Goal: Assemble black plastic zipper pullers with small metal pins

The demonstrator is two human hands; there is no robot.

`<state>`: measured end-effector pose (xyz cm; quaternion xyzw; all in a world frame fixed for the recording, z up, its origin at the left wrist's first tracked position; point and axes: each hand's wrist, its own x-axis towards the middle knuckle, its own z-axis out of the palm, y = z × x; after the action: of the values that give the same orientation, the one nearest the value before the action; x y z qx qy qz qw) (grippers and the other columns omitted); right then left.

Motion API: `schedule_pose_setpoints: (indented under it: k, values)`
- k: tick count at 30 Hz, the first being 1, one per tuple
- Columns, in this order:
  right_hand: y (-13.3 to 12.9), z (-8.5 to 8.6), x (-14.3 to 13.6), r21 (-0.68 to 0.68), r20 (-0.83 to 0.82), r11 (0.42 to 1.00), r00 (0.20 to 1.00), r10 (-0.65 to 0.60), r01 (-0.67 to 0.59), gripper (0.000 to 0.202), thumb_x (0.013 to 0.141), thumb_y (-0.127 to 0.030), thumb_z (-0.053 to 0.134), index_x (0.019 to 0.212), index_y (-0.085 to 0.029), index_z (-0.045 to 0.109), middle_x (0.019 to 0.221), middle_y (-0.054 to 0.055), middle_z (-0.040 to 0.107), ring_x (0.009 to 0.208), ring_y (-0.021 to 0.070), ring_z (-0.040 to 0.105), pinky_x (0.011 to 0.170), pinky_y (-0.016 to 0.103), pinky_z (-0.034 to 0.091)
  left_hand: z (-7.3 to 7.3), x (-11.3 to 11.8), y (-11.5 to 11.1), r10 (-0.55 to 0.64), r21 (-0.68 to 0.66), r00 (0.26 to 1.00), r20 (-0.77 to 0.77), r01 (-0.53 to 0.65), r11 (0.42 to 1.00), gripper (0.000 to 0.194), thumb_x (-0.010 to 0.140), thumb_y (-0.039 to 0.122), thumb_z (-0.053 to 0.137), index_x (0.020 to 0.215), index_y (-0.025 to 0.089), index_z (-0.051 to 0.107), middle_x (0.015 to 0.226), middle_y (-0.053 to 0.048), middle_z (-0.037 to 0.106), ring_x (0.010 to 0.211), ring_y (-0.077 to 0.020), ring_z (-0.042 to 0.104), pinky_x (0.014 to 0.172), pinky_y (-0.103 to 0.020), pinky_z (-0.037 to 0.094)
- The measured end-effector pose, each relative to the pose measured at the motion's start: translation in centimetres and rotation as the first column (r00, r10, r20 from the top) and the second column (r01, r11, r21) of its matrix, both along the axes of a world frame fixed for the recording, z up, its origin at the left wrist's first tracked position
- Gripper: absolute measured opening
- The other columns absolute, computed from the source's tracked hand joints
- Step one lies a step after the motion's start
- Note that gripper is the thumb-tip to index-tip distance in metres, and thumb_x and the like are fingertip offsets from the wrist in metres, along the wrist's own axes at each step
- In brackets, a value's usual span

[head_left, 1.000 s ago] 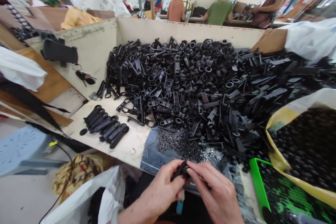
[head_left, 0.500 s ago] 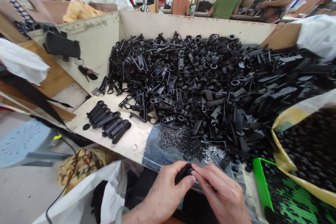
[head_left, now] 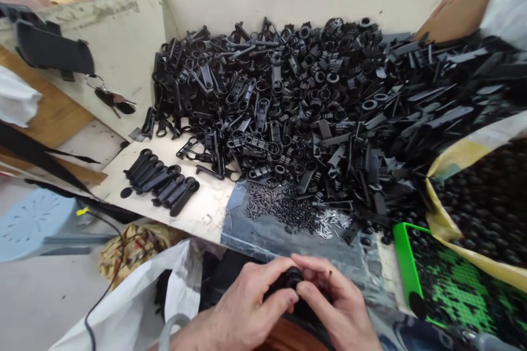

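Observation:
Low at the front edge of the table, my left hand (head_left: 257, 299) grips a small black round part (head_left: 293, 277) between thumb and fingers. From the other side my right hand (head_left: 333, 296) pinches the same part, its fingertips touching it. Its lower portion is hidden by the hands and dark background. Just beyond them, a blue cloth (head_left: 255, 236) bears tiny dark pieces (head_left: 284, 211) and silver pins (head_left: 331, 223). A row of black elongated parts (head_left: 160, 181) lies to the left on the pale board.
A large heap of black plastic parts (head_left: 263, 104) fills the walled table. At the right are a green tray (head_left: 405, 263) and a yellow-edged sack (head_left: 447, 214) of black balls. Keys (head_left: 113, 100) hang on the left wall. A white bag (head_left: 135, 296) sits below. People are behind.
The view has tipped downward, so the table contents sit higher. My right fingers have shifted around the black part, with the thumb now lower; both hands still hold it.

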<state>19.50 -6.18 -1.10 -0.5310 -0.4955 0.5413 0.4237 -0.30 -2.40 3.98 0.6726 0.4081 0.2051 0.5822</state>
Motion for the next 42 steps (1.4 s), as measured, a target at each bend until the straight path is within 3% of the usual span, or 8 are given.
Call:
schedule_pose_setpoints:
  k: [5,13,16,20,25,34,38,42]
  values:
    - [0.0,-0.1,-0.4,-0.028,0.071,0.994,0.991,0.111,-0.109,0.025,0.097,-0.041,0.066,0.115,-0.026,0.075,0.094,0.004,0.075,0.078,0.0178,0.069,0.072,0.026,0.057,-1.1,-0.7,-0.9,0.036,0.024,0.996,-0.082,-0.034,0.999,0.034,0.104,0.029,0.05,0.133,0.026,0.068,0.11,-0.007,0.079,0.1,-0.0219,0.073,0.093,-0.027,0.052]
    - [2.4,0.5,-1.7,-0.059,0.089,0.998,0.996,-0.001,0.006,0.04,0.091,-0.055,0.069,0.11,-0.02,0.076,0.085,0.005,0.074,0.065,0.0161,0.062,0.062,0.026,0.053,-3.3,-0.8,-0.9,0.264,0.196,0.932,-0.247,-0.219,0.956,0.04,0.097,0.021,0.053,0.137,0.021,0.059,0.129,-0.015,0.071,0.121,-0.0325,0.064,0.109,-0.047,0.042]
    - [3.6,0.3,-1.4,-0.054,0.078,0.998,0.996,0.04,-0.036,0.042,0.091,-0.056,0.069,0.112,-0.02,0.077,0.089,0.005,0.074,0.07,0.0165,0.063,0.065,0.027,0.054,-2.7,-0.5,0.0,0.263,-0.105,0.957,-0.118,-0.276,0.955,0.041,0.093,0.023,0.058,0.134,0.022,0.054,0.132,-0.013,0.066,0.125,-0.0282,0.06,0.108,-0.044,0.043]
    - [4.4,0.0,-0.7,-0.005,0.086,0.994,0.991,0.106,-0.106,0.041,0.094,-0.055,0.066,0.115,-0.022,0.078,0.086,0.004,0.071,0.069,0.0156,0.061,0.065,0.026,0.053,-2.0,-0.3,1.1,0.214,-0.492,0.976,0.035,-0.17,0.854,0.021,0.089,0.026,0.061,0.108,0.019,0.055,0.087,0.001,0.064,0.079,-0.0148,0.061,0.073,-0.028,0.049]
    - [4.9,0.4,-0.4,0.09,0.128,0.988,0.985,0.115,-0.127,0.033,0.098,-0.05,0.063,0.107,-0.024,0.081,0.102,0.007,0.065,0.077,0.0156,0.064,0.064,0.024,0.054,-2.1,0.1,1.0,0.203,-0.565,0.979,0.036,-0.147,0.812,0.029,0.089,0.032,0.059,0.113,0.018,0.052,0.063,0.008,0.056,0.054,-0.0106,0.052,0.058,-0.024,0.043]
    - [5.3,0.2,-0.2,0.062,0.225,0.981,0.96,0.167,-0.185,0.031,0.092,-0.043,0.07,0.112,-0.022,0.08,0.073,-0.001,0.057,0.062,0.0136,0.053,0.057,0.024,0.047,-1.0,0.6,0.8,0.338,-0.679,0.94,0.053,-0.215,0.702,0.053,0.082,0.045,0.065,0.121,0.013,0.049,0.061,0.006,0.058,0.047,-0.0067,0.042,0.051,-0.023,0.027]
    - [5.1,0.4,-0.5,0.092,0.276,0.972,0.944,0.183,-0.215,0.028,0.093,-0.041,0.069,0.11,-0.023,0.081,0.073,-0.001,0.057,0.062,0.0137,0.051,0.057,0.024,0.045,-1.8,0.1,0.0,0.398,-0.725,0.917,0.028,-0.256,0.639,0.077,0.078,0.048,0.071,0.136,0.011,0.037,0.063,0.006,0.06,0.049,-0.0086,0.045,0.052,-0.023,0.029]
    - [4.1,0.0,-1.3,0.086,0.265,0.955,0.93,0.254,-0.285,0.025,0.094,-0.039,0.067,0.111,-0.024,0.08,0.078,0.0,0.063,0.062,0.0129,0.053,0.058,0.024,0.046,-3.6,-1.3,-1.2,0.374,-0.755,0.92,0.12,-0.16,0.636,0.071,0.081,0.053,0.072,0.132,0.012,0.045,0.061,0.006,0.059,0.049,-0.0085,0.043,0.051,-0.022,0.027]
